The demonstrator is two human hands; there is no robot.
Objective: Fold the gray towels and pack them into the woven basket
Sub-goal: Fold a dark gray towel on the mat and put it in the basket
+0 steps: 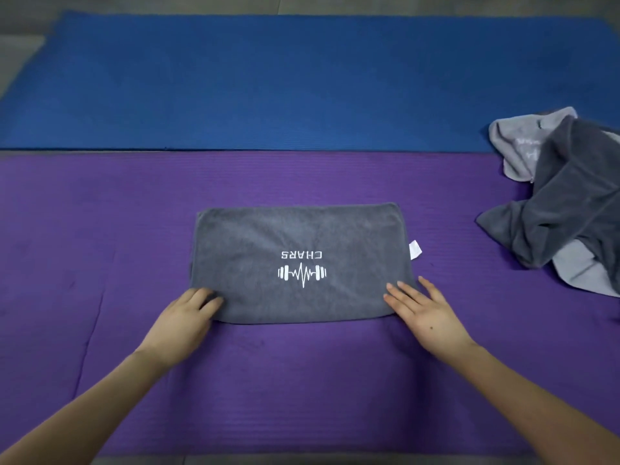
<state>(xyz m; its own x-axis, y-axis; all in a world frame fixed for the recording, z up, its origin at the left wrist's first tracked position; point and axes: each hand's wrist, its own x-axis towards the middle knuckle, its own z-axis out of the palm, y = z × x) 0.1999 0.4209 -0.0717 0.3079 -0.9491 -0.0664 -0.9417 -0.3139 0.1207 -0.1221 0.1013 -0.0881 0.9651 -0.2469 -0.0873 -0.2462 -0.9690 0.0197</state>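
We're mid-fold on one gray towel [295, 236], flat & logo up, centre of the purple mat [100, 229]. Left hand [188, 317] sits on its near-left corner, fingers bent at the edge; whether they pinch the cloth, can't tell. Right hand [421, 310] lies flat, fingers straight, on the near-right corner. Hands well apart. Next is prob. another fold: both near corners gripped & carried over evenly, edges matched. Heap of unfolded towels [563, 203] sits at right; woven basket not in view.

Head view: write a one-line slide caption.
Left hand and right hand touch a folded gray towel on the purple mat; crumpled towels nearby.
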